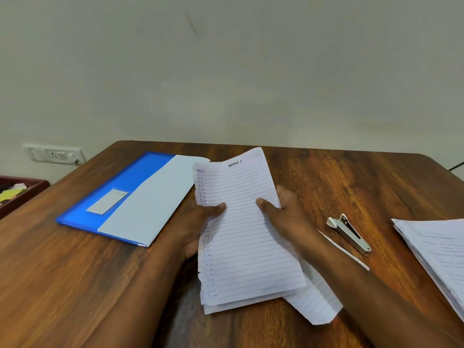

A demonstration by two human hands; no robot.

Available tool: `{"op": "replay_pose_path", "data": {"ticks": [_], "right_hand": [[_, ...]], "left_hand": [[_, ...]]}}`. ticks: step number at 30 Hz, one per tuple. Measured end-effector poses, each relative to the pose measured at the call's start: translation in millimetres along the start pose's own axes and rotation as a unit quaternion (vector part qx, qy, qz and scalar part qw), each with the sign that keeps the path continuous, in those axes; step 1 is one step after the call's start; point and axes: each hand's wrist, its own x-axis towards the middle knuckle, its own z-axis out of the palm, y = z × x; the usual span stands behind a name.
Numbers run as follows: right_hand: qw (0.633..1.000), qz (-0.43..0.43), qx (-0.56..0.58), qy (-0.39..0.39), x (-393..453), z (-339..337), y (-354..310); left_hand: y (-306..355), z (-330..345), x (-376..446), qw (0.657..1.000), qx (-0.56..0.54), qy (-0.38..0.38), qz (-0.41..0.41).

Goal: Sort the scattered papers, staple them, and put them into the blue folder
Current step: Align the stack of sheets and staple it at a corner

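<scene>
At far left a socket (54,154) sits on the wall above a red tray (17,192). On the wooden surface (62,272), left of centre, lies the blue folder (118,192) with a white sheet (150,207) on it. At centre the left hand (198,222) and right hand (283,209) each have their grip clamped on a stack of lined papers (246,234), thumbs on top. Right of them lies the stapler (350,233); more papers (437,252) lie at the right edge.

Left hand (200,222) and right hand (281,212) grip lined papers (246,237) between blue folder (110,197) and stapler (350,233).
</scene>
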Motion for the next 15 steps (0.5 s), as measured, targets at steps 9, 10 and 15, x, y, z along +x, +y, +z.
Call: {"op": "replay_pose_path", "data": {"ticks": [9, 10, 15], "right_hand": [[0.992, 0.056, 0.031, -0.113, 1, -3, 4], [0.991, 0.057, 0.027, -0.119, 1, -3, 5], [0.992, 0.053, 0.004, -0.116, -3, 2, 1]], "left_hand": [[14, 0, -4, 0.984, 0.079, 0.16, 0.02], [16, -2, -4, 0.981, 0.077, 0.176, 0.021], [29, -18, -11, 0.975, 0.073, 0.209, -0.006]]}}
